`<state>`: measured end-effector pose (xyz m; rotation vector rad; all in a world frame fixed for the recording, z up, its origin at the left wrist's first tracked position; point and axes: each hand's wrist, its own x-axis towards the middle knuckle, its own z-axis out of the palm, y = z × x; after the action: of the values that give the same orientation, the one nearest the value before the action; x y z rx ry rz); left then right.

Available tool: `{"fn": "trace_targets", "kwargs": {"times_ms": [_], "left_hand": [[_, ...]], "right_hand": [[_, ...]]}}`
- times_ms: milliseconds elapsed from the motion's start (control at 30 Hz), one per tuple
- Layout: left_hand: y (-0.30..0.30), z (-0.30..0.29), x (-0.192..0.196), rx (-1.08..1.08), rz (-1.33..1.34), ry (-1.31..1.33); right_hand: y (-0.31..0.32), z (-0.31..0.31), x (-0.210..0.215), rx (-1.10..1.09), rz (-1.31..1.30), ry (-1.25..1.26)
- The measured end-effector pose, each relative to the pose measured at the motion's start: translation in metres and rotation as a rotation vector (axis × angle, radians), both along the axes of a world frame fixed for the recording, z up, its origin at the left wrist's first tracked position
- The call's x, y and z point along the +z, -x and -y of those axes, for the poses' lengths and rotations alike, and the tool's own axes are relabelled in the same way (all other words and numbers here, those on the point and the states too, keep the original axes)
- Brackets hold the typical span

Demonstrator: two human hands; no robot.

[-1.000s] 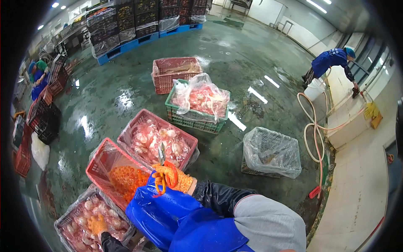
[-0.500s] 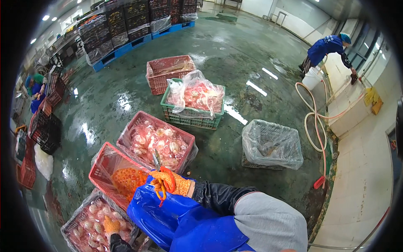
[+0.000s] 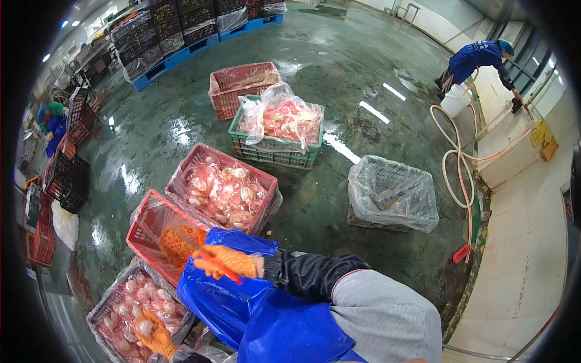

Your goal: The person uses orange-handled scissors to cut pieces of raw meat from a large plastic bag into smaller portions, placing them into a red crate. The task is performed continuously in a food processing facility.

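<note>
Fingers of the left hand (image 3: 156, 337) half-curl around a pale lump (image 3: 145, 327), toward the near edge of the plastic-lined crate (image 3: 111, 288) — those of the right hand (image 3: 229, 264) grip a blurred red-handled tool (image 3: 231, 276), near the red crate's (image 3: 145, 227) right corner.

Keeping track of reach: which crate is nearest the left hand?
The film-lined crate at the picture's lower left; the left hand is over it, the other crates lie farther off.

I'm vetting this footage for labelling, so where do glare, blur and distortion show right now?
Head view: pale glare streaks on the wet floor; same head view: the right hand and its red-handled tool look motion-blurred; head view again: the base of the right-hand wall curves, and the corners go black.
</note>
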<state>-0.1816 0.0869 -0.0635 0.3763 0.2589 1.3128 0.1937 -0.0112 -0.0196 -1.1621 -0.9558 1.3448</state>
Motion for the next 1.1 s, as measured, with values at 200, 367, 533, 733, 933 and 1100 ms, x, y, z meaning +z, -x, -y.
{"fn": "trace_targets", "kwargs": {"times_ms": [200,367,533,733,933,1100], "left_hand": [[-0.157,0.012,0.065,-0.066,0.029,-0.176],[-0.226,0.029,0.096,-0.038,-0.031,-0.084],[-0.250,0.051,0.113,-0.027,-0.170,-0.406],[-0.246,0.032,0.048,-0.235,-0.447,-0.285],[-0.220,0.028,0.032,-0.266,-0.779,-0.013],[-0.219,0.042,0.039,-0.289,-0.847,0.068]], "right_hand": [[0.039,-0.021,0.032,-0.225,0.526,-0.423],[0.046,-0.032,0.013,-0.016,0.853,-0.341],[0.035,-0.026,-0.004,-0.321,0.466,-0.349],[0.031,-0.039,-0.004,-0.351,0.078,-0.341],[0.030,-0.031,-0.008,-0.330,0.329,-0.137],[0.037,-0.025,-0.003,-0.237,0.150,-0.209]]}}
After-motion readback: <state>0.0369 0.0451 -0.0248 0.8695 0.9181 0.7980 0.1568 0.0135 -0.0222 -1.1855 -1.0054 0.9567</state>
